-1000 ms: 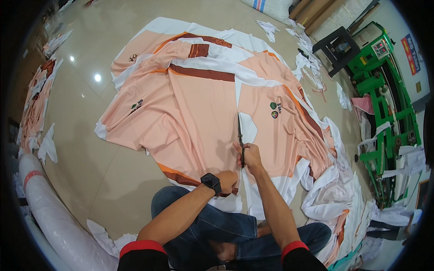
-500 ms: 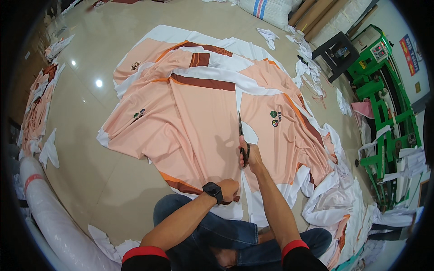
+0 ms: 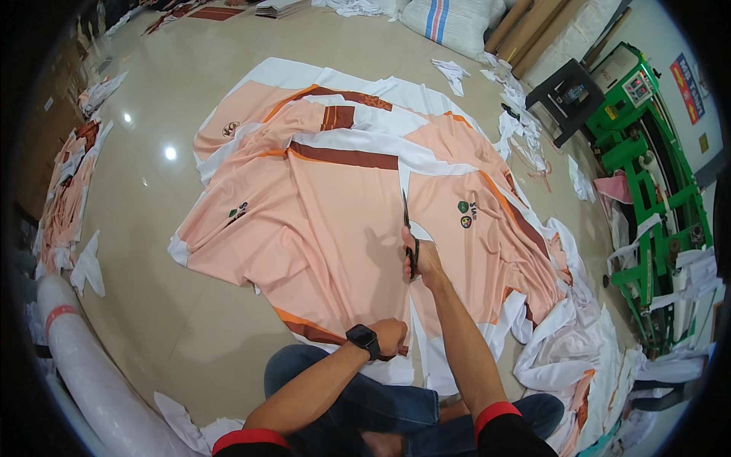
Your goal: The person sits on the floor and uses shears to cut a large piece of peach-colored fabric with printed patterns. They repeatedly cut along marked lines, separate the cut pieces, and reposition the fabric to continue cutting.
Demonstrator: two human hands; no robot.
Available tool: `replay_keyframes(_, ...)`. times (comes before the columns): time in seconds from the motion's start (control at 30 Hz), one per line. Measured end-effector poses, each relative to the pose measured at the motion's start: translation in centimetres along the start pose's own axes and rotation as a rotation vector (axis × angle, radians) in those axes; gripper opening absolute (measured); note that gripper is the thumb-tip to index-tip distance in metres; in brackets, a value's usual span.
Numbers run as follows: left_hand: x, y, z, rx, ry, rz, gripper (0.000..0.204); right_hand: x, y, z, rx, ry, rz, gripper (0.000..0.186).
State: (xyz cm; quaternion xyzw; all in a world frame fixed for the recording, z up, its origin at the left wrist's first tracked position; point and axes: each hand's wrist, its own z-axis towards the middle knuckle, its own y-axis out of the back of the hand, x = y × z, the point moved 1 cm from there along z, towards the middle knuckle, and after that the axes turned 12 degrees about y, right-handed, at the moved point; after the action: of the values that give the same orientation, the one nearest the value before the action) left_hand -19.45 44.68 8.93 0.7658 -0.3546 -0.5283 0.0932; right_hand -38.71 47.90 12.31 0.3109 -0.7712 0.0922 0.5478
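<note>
**Scissors (image 3: pixel 406 213) are advancing up the peach fabric (image 3: pixel 343 206)**

Your right grip (image 3: pixel 424 257) is gripping the scissors by their handles, blades pointing away from you along the edge between two panels. Nearer you, your left grip (image 3: pixel 388 337) is curling closed at the fabric's near edge, seemingly pinching it. Compared with a second ago, the tips are sitting closer to the brown band (image 3: pixel 343 154) beyond the right grip, so less of that edge is probably remaining. Left of it, loose folds (image 3: pixel 266 221) are bunching and could be snagging. Farther out, a wrapped roll (image 3: pixel 99 358) is lying left; a black stool (image 3: pixel 565 91) and green machine (image 3: pixel 623 147) are standing right.
</note>
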Motion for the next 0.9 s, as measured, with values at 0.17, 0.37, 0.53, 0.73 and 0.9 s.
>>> replay_keyframes(0.17,0.2,-0.6,0.2,-0.009,0.083,-0.069,0.013,-0.2,-0.3,0.0,0.003,0.035,-0.110,0.068)
replay_keyframes(0.37,-0.1,-0.6,0.3,0.030,0.104,-0.014,0.007,1.7,0.1,2.3,0.018,-0.020,0.042,0.072)
replay_keyframes(0.53,-0.1,-0.6,0.6,0.029,0.111,0.029,0.003,1.3,-0.4,4.4,0.012,0.088,-0.061,0.072)
replay_keyframes(0.73,-0.6,-0.7,0.7,0.098,0.153,0.031,0.006,1.2,0.0,4.9,0.006,0.066,0.012,0.069)
replay_keyframes(0.9,-1.4,0.5,0.2,0.173,0.165,0.120,0.007,3.1,0.1,6.5,-0.023,0.028,0.032,0.068)
